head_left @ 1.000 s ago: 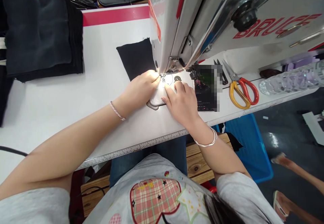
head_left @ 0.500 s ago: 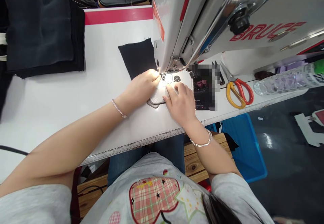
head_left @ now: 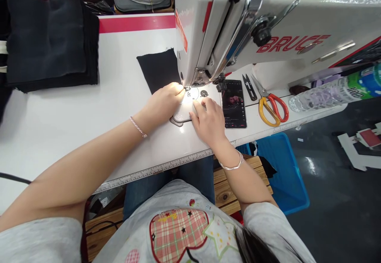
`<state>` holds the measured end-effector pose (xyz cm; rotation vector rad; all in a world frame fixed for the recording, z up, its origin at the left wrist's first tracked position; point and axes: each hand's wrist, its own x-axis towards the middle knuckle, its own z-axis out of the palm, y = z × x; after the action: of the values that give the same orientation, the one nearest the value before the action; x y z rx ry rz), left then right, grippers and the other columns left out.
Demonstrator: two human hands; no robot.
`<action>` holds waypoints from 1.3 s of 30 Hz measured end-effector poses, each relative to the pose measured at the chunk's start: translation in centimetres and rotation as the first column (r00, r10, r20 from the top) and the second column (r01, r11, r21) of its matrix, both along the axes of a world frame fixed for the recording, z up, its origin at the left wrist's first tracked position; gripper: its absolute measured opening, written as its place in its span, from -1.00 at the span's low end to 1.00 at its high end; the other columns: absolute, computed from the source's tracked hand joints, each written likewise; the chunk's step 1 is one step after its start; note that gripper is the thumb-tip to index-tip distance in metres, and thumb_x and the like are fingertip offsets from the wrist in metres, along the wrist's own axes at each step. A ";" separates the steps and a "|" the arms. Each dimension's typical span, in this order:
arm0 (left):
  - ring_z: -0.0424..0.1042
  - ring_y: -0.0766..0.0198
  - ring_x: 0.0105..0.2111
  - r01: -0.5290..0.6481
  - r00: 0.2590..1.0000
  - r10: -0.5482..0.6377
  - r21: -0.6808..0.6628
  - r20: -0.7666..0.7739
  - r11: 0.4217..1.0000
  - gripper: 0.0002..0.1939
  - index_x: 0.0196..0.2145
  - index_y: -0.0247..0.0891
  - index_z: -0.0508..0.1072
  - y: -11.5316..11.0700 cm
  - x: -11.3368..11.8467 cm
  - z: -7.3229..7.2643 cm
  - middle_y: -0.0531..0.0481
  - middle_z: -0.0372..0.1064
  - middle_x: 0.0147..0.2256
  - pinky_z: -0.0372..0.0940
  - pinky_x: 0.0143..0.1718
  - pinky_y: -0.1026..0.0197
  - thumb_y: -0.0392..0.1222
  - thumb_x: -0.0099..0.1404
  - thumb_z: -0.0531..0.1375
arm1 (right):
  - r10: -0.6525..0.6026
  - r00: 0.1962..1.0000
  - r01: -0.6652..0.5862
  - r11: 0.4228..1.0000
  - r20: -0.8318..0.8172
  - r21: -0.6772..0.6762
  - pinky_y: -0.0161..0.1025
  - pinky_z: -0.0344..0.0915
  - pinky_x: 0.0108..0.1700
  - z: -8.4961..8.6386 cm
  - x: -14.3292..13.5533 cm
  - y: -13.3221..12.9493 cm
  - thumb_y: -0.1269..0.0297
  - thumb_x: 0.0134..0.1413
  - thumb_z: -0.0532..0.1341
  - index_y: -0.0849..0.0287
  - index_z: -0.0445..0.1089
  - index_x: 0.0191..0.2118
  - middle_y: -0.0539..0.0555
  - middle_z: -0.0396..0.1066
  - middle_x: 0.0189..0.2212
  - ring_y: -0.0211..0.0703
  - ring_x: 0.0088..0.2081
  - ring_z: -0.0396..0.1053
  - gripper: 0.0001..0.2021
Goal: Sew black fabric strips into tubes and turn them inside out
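A piece of black fabric [head_left: 157, 68] lies on the white table, left of the sewing machine's needle. My left hand [head_left: 168, 103] is closed on its near edge, thumb and forefinger pinched together right beside the presser foot [head_left: 188, 92]. The part of the fabric under the fingers is hidden. My right hand [head_left: 210, 122] rests palm down by the lit needle plate [head_left: 185, 114], its fingers apart and lightly bent, fingertips touching the plate; I see nothing in it. The white sewing machine [head_left: 193, 29] stands over both hands.
A stack of black fabric pieces [head_left: 47, 41] lies at the left. Right of the plate are a phone [head_left: 234, 110], thread snips [head_left: 249, 88], scissors [head_left: 272, 108] and a plastic bottle [head_left: 318, 94]. A ruler strip [head_left: 166, 169] edges the table; a blue crate [head_left: 282, 171] stands below.
The view has swung slightly to the right, so the machine and the tools appear further left. Both hands keep nearly the same place at the needle, and the fabric looks almost unmoved.
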<state>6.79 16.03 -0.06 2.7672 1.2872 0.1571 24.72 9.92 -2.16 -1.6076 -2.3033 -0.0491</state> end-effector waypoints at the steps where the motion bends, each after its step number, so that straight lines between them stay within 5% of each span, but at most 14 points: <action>1: 0.33 0.08 -0.17 0.004 1.000 -0.004 -0.004 0.005 1.000 -0.77 -0.18 -0.33 0.38 0.0 0.0 0.0 -0.18 0.36 -0.18 0.25 -0.27 0.11 -0.30 0.31 -0.04 | -0.001 1.000 0.001 1.000 -0.005 -0.003 -0.07 0.22 -0.07 0.0 0.0 0.0 0.20 0.34 0.00 0.26 0.38 0.05 0.26 0.32 -0.14 0.03 -0.09 0.25 -0.65; 11: 0.31 0.03 -0.21 -0.001 1.000 0.001 0.009 0.012 1.000 -0.83 -0.23 -0.31 0.38 -0.1 -0.1 0.0 -0.17 0.33 -0.25 0.19 -0.27 0.06 -0.21 0.27 0.07 | 0.005 0.999 -0.004 1.000 -0.054 0.030 -0.07 0.21 -0.08 -0.7 0.4 0.1 0.24 0.33 -0.03 0.22 0.37 0.03 0.23 0.32 -0.13 0.02 -0.10 0.25 -0.67; 20: 0.26 0.03 -0.22 -0.096 0.994 0.101 0.120 -0.035 0.988 -0.71 -0.30 -0.26 0.38 -1.9 -1.0 -0.1 -0.18 0.33 -0.26 0.10 -0.40 0.06 -0.49 0.23 -0.07 | -0.004 0.997 0.008 0.999 -0.072 0.052 -0.10 0.20 -0.11 -0.8 0.3 0.1 0.27 0.29 0.01 0.23 0.39 -0.01 0.22 0.34 -0.15 0.01 -0.15 0.26 -0.70; 26: 0.25 0.01 -0.21 -0.156 0.987 0.158 0.087 -0.017 0.984 -0.71 -0.21 -0.32 0.41 -3.4 -1.4 0.5 -0.23 0.33 -0.20 0.21 -0.29 0.02 -0.46 0.23 -0.04 | -0.018 0.997 0.022 0.999 -0.077 0.050 -0.10 0.19 -0.13 -0.9 0.4 0.1 0.27 0.26 0.06 0.22 0.41 -0.05 0.21 0.34 -0.15 0.01 -0.17 0.26 -0.73; 39: 0.32 0.08 -0.11 -0.205 0.906 0.253 -0.173 0.339 0.963 -0.70 -0.05 -0.32 0.44 -12.1 -1.4 1.6 -0.20 0.36 -0.10 0.33 0.00 -0.02 -0.19 0.38 0.02 | 0.031 0.988 -0.015 0.995 -0.153 0.100 -0.09 0.26 -0.04 -0.9 0.5 -0.1 0.31 0.23 0.07 0.26 0.41 -0.01 0.22 0.40 -0.16 0.04 -0.09 0.31 -0.71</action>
<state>5.38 3.89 1.58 2.3250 1.4524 0.5437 25.25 9.81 -3.09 -1.4820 -2.1668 -0.0311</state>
